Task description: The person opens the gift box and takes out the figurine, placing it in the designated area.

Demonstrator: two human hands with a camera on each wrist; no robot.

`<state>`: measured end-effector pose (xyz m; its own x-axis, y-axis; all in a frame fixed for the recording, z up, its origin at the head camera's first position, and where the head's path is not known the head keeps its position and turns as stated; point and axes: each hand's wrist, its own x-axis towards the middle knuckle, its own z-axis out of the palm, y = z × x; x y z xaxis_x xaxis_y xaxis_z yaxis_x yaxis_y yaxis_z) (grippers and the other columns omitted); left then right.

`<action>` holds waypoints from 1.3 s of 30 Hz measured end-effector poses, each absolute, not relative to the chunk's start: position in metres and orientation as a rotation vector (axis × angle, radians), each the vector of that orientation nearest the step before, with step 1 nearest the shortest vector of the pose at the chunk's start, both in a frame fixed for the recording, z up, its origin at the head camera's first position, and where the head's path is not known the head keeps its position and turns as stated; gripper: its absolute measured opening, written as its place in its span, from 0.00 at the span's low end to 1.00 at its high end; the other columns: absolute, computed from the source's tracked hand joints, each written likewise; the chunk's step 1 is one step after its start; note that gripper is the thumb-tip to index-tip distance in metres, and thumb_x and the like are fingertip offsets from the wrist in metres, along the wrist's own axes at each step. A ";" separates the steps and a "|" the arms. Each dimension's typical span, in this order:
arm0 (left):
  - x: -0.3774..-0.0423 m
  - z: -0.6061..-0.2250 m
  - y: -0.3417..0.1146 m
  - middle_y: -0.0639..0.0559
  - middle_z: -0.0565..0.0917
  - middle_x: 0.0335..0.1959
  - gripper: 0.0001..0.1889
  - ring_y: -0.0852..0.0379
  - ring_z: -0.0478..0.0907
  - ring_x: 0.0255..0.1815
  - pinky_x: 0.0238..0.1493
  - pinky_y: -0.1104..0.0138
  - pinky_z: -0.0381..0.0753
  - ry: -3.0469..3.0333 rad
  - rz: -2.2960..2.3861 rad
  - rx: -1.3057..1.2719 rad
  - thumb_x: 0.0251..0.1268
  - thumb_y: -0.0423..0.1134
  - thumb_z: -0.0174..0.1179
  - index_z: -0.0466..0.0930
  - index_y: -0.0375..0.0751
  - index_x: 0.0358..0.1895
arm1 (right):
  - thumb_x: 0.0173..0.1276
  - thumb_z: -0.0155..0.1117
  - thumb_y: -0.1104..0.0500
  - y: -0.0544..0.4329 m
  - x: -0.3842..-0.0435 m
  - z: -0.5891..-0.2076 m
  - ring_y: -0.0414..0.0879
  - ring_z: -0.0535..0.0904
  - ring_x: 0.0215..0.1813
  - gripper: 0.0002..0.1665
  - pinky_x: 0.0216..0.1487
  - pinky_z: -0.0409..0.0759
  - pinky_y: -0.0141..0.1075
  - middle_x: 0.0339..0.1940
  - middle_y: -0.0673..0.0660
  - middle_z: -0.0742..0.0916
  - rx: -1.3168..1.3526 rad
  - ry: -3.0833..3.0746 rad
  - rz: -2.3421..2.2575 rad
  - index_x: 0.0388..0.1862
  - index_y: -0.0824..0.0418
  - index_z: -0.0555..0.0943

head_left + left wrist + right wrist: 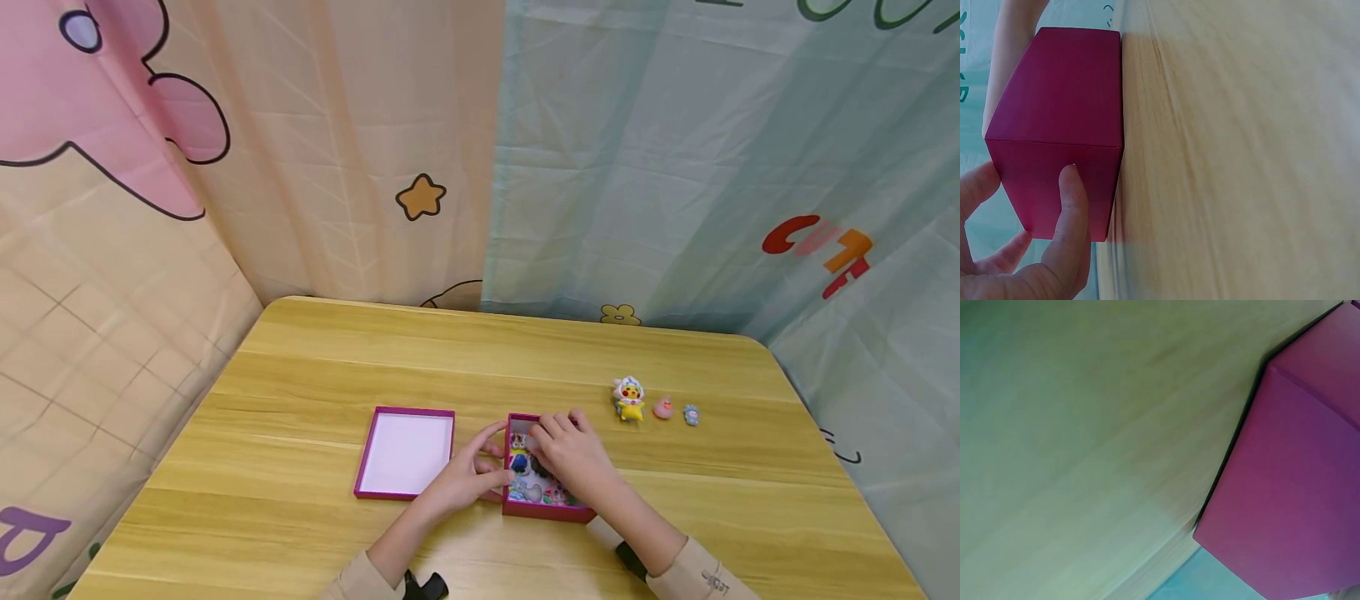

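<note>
A magenta box point(551, 512) without a top stands on the table, with several small colourful figurines point(519, 463) inside. My left hand point(468, 479) is at the box's left side; its thumb and fingers touch the wall and rim. In the left wrist view its fingers point(1071, 206) lie fairly straight against the box side point(1060, 87). The right hand point(573, 457) reaches down over the right part of the box, fingers bent inward. Its fingertips are hidden, so what they touch cannot be seen. In the right wrist view the box wall point(1291, 487) fills the right side.
Left of the box lies a magenta lid point(405, 454), white inside facing up. At the back right stand a yellow figurine in a white hood point(630, 398), a small pink figurine point(663, 408) and a small blue one point(692, 415). Curtains hang behind the wooden table point(300, 375).
</note>
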<state>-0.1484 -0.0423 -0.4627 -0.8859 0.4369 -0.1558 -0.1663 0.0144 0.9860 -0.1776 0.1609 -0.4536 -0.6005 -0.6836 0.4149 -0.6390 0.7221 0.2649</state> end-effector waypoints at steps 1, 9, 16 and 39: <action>-0.148 -0.463 -0.042 0.39 0.67 0.50 0.37 0.56 0.76 0.35 0.34 0.55 0.84 1.881 1.923 0.275 0.58 0.33 0.61 0.54 0.47 0.70 | 0.54 0.69 0.51 0.161 -0.178 -0.454 0.46 0.71 0.33 0.14 0.41 0.68 0.40 0.31 0.51 0.77 1.008 -2.429 -0.120 0.31 0.56 0.75; -0.148 -0.462 -0.042 0.39 0.67 0.50 0.36 0.56 0.75 0.35 0.34 0.56 0.84 1.892 1.919 0.280 0.59 0.33 0.61 0.54 0.47 0.70 | 0.55 0.68 0.51 0.162 -0.177 -0.453 0.46 0.71 0.34 0.13 0.41 0.69 0.40 0.31 0.50 0.78 1.009 -2.436 -0.089 0.33 0.55 0.76; -0.149 -0.461 -0.042 0.38 0.67 0.50 0.36 0.56 0.75 0.35 0.35 0.56 0.84 1.888 1.921 0.278 0.59 0.32 0.60 0.54 0.47 0.70 | 0.56 0.68 0.50 0.163 -0.175 -0.449 0.46 0.71 0.35 0.14 0.42 0.69 0.40 0.34 0.50 0.79 1.004 -2.462 -0.074 0.36 0.56 0.76; -0.148 -0.461 -0.042 0.37 0.67 0.50 0.38 0.56 0.76 0.35 0.34 0.56 0.85 1.911 1.921 0.295 0.58 0.31 0.61 0.53 0.46 0.70 | 0.52 0.70 0.52 0.203 -0.178 -0.424 0.49 0.76 0.39 0.22 0.47 0.74 0.48 0.38 0.52 0.80 0.974 -2.371 -0.039 0.46 0.57 0.78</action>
